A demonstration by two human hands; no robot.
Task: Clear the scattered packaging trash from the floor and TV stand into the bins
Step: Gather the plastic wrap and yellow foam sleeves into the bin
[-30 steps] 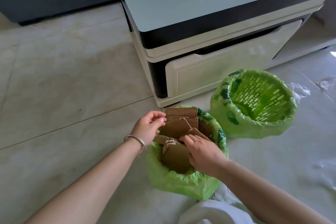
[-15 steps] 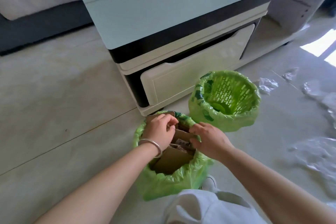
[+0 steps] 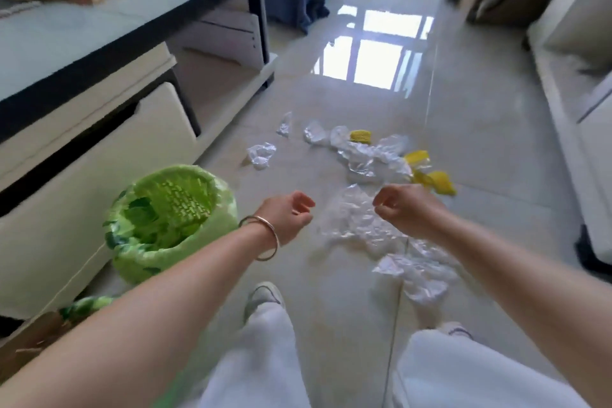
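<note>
Tiled floor (image 3: 480,129) — both hands (loosely curled, holding nothing) hover over plastic wrap (image 3: 357,219).

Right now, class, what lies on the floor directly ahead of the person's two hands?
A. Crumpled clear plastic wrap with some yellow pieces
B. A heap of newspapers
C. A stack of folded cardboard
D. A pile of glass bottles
A: crumpled clear plastic wrap spreads over the floor tiles beyond both hands, with yellow pieces among it.

I'm seeing my left hand (image 3: 287,215) and right hand (image 3: 402,209) hanging loosely curled, holding nothing, over crumpled clear plastic (image 3: 359,222), green-lined bin (image 3: 165,222) sitting beside the TV stand (image 3: 99,129), yellow scraps (image 3: 430,175) lying beyond
</note>
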